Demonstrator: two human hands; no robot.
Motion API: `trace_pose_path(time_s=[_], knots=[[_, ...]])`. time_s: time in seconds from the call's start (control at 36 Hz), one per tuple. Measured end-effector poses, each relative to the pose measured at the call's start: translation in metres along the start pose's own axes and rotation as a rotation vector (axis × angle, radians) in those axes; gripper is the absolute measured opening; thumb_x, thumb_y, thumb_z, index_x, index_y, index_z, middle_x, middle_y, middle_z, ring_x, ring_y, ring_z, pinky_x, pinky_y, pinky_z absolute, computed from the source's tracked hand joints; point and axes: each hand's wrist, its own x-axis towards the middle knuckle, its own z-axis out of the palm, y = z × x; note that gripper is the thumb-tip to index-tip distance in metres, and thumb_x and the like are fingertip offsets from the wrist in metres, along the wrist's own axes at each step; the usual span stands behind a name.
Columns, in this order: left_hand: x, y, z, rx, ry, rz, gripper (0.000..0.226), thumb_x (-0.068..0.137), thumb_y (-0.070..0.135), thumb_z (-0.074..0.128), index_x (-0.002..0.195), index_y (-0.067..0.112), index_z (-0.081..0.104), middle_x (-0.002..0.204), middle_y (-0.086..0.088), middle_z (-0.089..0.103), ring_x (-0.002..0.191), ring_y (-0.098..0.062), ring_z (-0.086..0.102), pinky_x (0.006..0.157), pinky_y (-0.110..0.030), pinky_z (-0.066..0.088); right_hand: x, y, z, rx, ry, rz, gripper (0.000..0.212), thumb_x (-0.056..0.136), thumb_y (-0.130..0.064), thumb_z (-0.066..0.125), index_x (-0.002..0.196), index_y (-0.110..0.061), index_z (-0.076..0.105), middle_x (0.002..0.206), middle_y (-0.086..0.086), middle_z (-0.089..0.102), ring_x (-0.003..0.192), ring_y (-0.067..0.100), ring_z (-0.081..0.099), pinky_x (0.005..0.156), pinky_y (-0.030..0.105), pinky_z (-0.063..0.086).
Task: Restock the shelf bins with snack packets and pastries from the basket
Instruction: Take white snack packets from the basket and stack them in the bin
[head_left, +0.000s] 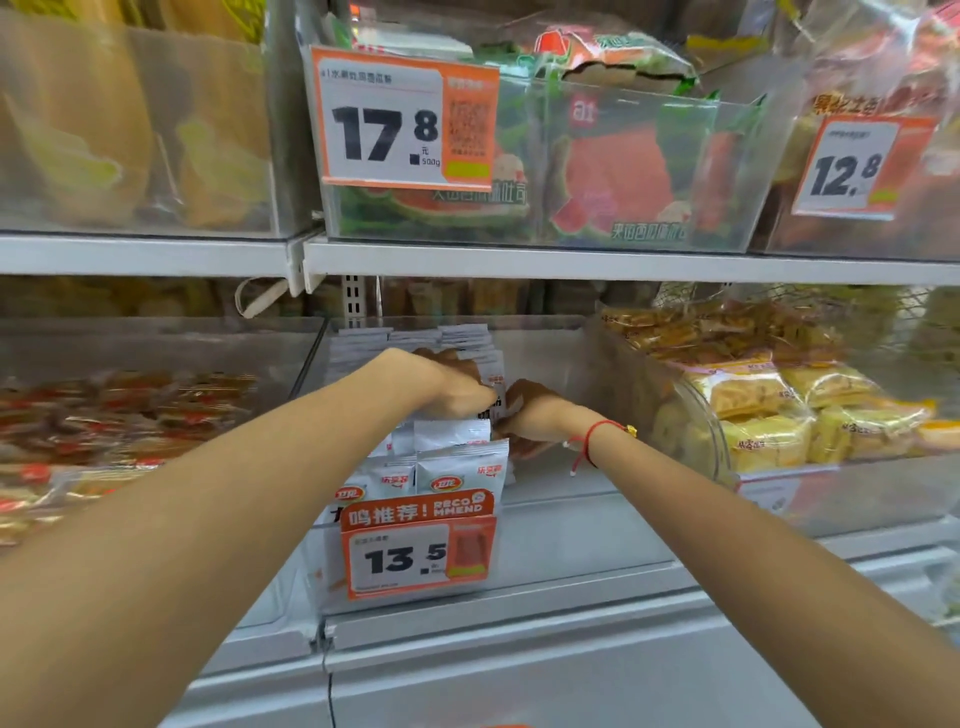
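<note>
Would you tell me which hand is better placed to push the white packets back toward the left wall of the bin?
The right hand: it sits on the packets' open right side; the left hand rests on top.

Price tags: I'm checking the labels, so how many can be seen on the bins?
3: the 17.8 tag on the upper middle bin, the 12.8 tag upper right, the 13.5 tag on the lower middle bin. Others may be hidden.

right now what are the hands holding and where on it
Both hands, left and right, hold a white packet in the middle bin: left grip on its top, right on its right edge.
</note>
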Motion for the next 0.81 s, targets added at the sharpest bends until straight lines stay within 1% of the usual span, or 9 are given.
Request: trace_pose_path(time_s=[0.08, 0.14, 0.19, 0.25, 0.31, 0.42, 0.53, 0.64, 0.81], knots=[[-0.009, 0.005, -0.004, 0.009, 0.011, 0.018, 0.029, 0.104, 0.029, 0.03, 0.107, 0.022, 0.057, 0.115, 0.005, 0.056, 0.106, -0.02, 0.052, 0.096, -0.034, 0.039, -0.017, 0.0, -0.008, 0.063, -0.049, 0.05, 0.027, 0.095, -0.019, 0.058, 0.115, 0.0, 0.061, 0.112, 0.018, 0.068, 0.078, 0.021, 0.067, 0.071, 0.027, 0.058], [-0.017, 0.007, -0.006, 0.008, 0.019, 0.013, 0.031, 0.105, 0.028, 0.027, 0.112, 0.02, 0.056, 0.115, 0.006, 0.05, 0.109, -0.02, 0.049, 0.095, -0.032, 0.035, -0.033, -0.003, -0.014, 0.091, -0.052, 0.054, 0.023, 0.095, -0.016, 0.058, 0.115, -0.004, 0.056, 0.115, 0.017, 0.066, 0.096, 0.027, 0.068, 0.085, 0.034, 0.056], [-0.026, 0.005, -0.008, 0.014, 0.037, -0.001, 0.038, 0.105, 0.029, 0.026, 0.118, 0.012, 0.058, 0.124, -0.003, 0.056, 0.112, -0.023, 0.051, 0.096, -0.033, 0.036, -0.047, -0.007, -0.019, 0.087, -0.025, 0.025, 0.026, 0.094, -0.014, 0.058, 0.118, -0.006, 0.051, 0.114, 0.016, 0.065, 0.103, 0.03, 0.067, 0.091, 0.039, 0.054], [-0.036, 0.002, -0.008, 0.036, 0.081, -0.03, 0.044, 0.103, 0.034, 0.025, 0.125, 0.014, 0.058, 0.131, -0.008, 0.057, 0.116, -0.027, 0.052, 0.101, -0.038, 0.039, -0.059, -0.01, -0.021, 0.08, 0.042, -0.037, 0.023, 0.093, -0.014, 0.059, 0.114, -0.009, 0.052, 0.11, 0.013, 0.063, 0.099, 0.031, 0.068, 0.087, 0.04, 0.056], [-0.05, 0.001, -0.008, 0.042, 0.144, -0.02, 0.041, 0.102, 0.036, 0.029, 0.127, 0.023, 0.059, 0.135, -0.004, 0.057, 0.118, -0.026, 0.052, 0.101, -0.041, 0.042, -0.071, -0.012, -0.021, 0.093, 0.144, -0.108, 0.016, 0.092, -0.014, 0.061, 0.106, -0.013, 0.054, 0.104, 0.009, 0.063, 0.091, 0.029, 0.07, 0.081, 0.039, 0.058], [-0.09, 0.004, -0.002, -0.064, 0.283, 0.102, 0.033, 0.097, 0.023, 0.046, 0.126, 0.029, 0.06, 0.137, 0.003, 0.055, 0.125, -0.018, 0.051, 0.101, -0.042, 0.044, -0.103, -0.015, -0.016, 0.152, 0.319, -0.228, 0.011, 0.092, -0.018, 0.061, 0.103, -0.014, 0.061, 0.09, 0.006, 0.068, 0.067, 0.013, 0.067, 0.062, 0.023, 0.056], [-0.14, 0.01, 0.008, -0.131, 0.458, 0.129, 0.031, 0.095, 0.025, 0.049, 0.123, 0.034, 0.061, 0.132, 0.01, 0.058, 0.122, -0.011, 0.049, 0.095, -0.037, 0.045, -0.142, -0.026, -0.005, 0.204, 0.385, -0.318, 0.004, 0.091, -0.022, 0.063, 0.093, -0.018, 0.062, 0.079, 0.001, 0.067, 0.059, 0.004, 0.062, 0.05, 0.012, 0.045], [-0.191, 0.012, 0.022, -0.158, 0.569, 0.073, 0.026, 0.096, 0.031, 0.05, 0.118, 0.036, 0.061, 0.118, 0.018, 0.06, 0.107, -0.003, 0.05, 0.085, -0.03, 0.043, -0.184, -0.034, 0.01, 0.246, 0.291, -0.375, 0.006, 0.09, -0.021, 0.065, 0.092, -0.016, 0.063, 0.071, 0.002, 0.069, 0.053, 0.003, 0.06, 0.049, 0.016, 0.046], [-0.243, -0.009, 0.075, -0.323, 0.532, -0.098, 0.018, 0.094, 0.035, 0.053, 0.108, 0.039, 0.064, 0.098, 0.018, 0.066, 0.089, -0.002, 0.059, 0.08, -0.031, 0.05, -0.207, -0.025, 0.061, 0.101, -0.013, -0.312, 0.007, 0.091, -0.013, 0.061, 0.087, -0.018, 0.064, 0.073, 0.001, 0.067, 0.051, 0.004, 0.06, 0.049, 0.015, 0.046]])
